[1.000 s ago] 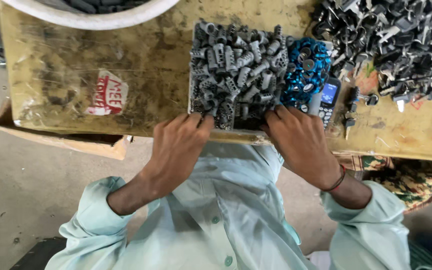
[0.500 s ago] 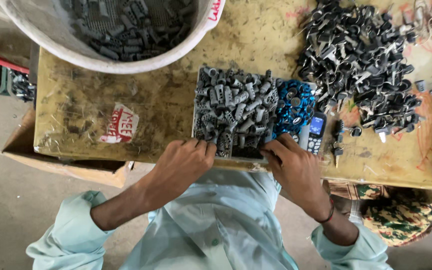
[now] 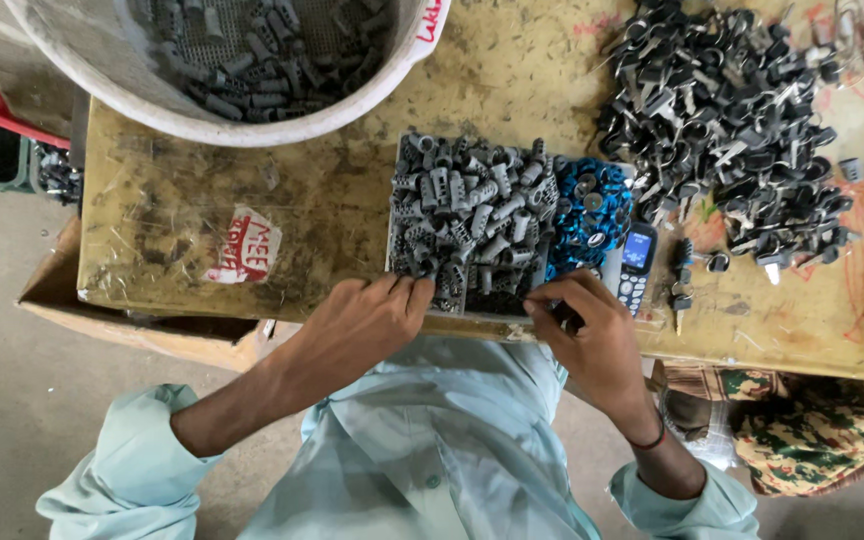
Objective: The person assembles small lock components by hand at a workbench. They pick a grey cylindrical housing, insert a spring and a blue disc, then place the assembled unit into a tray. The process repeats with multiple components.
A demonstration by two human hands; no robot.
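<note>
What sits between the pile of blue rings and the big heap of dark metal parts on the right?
In the head view, a small mobile phone lies between the blue rings and the dark metal heap, beside bare tabletop.

Scratched, stained yellowish tabletop (image 3: 332, 215) with a torn red-and-white sticker (image 3: 244, 245). Grey concrete floor (image 3: 12, 400) below. Cardboard box (image 3: 122, 320) under the near-left edge.

Bare tabletop (image 3: 302, 200) lies open left of the grey parts (image 3: 467, 215); the phone (image 3: 636, 262) crowds their right.

On the tabletop (image 3: 352, 210) a tray (image 3: 472, 225) of small cylinders lies centre — bucket (image 3: 222, 70) behind-left, phone (image 3: 637, 262) just right, clip heap (image 3: 722, 130) farther right.
</note>
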